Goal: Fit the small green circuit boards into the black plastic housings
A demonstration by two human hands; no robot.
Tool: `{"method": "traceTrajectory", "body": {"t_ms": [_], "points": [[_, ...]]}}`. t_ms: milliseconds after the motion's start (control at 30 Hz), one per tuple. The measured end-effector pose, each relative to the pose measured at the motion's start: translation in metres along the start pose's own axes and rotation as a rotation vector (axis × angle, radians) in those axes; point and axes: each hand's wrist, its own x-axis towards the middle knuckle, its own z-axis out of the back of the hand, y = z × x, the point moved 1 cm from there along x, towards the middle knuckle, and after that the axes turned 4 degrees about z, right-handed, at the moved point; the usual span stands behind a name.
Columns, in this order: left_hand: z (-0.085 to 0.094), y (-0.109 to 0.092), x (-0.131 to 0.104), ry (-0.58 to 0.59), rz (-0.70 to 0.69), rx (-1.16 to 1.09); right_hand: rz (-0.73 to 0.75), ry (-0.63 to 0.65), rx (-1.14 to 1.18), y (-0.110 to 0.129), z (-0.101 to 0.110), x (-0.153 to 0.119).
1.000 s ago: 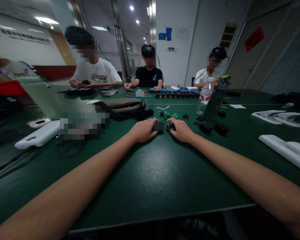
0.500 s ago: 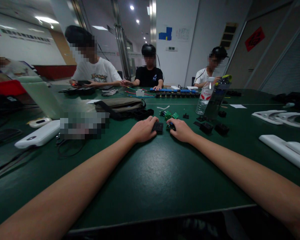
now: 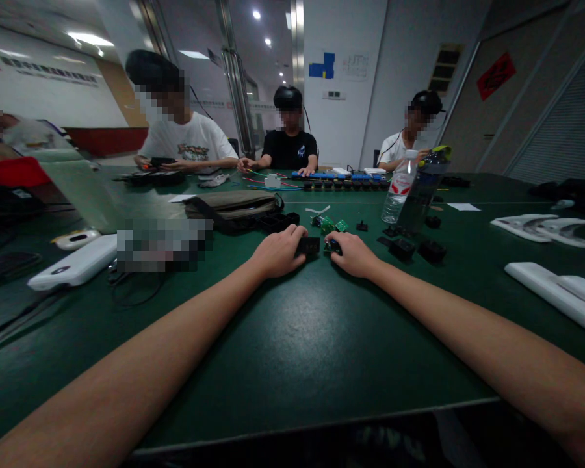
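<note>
My left hand (image 3: pixel 281 251) is closed on a small black plastic box (image 3: pixel 310 246), which sticks out to the right past the fingertips. Just right of it, apart by a narrow gap, my right hand (image 3: pixel 351 253) is closed on a small green circuit board (image 3: pixel 330 246) with dark parts; the fingers cover much of it. More green circuit boards (image 3: pixel 327 225) lie on the table right behind both hands. A small black part (image 3: pixel 362 225) rests behind my right hand, and black boxes (image 3: pixel 402 249) lie to the right of it.
On the green table (image 3: pixel 292 364), a brown bag (image 3: pixel 234 207) and an open black tray (image 3: pixel 279 223) lie behind my left hand. A water bottle (image 3: pixel 398 188) stands at the right, white devices (image 3: pixel 558 296) farther right. A white power bank (image 3: pixel 75 261) lies left. Several people sit across.
The black box in my left hand has turned slightly, showing its side more. The right hand stays almost still. Across the table, a person's hand has shifted slightly.
</note>
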Motion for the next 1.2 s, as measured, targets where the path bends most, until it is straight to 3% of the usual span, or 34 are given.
{"method": "traceTrajectory", "body": {"t_ms": [833,1200], "points": [[-0.004,0.0032,0.0005,0.003,-0.042,-0.016,0.202,-0.056,0.161,0.0079,0.0037,-0.0027],[-0.003,0.0018,0.0002,-0.013,-0.039,0.013,0.1,-0.106,0.105,0.0054,0.0043,-0.0013]]}}
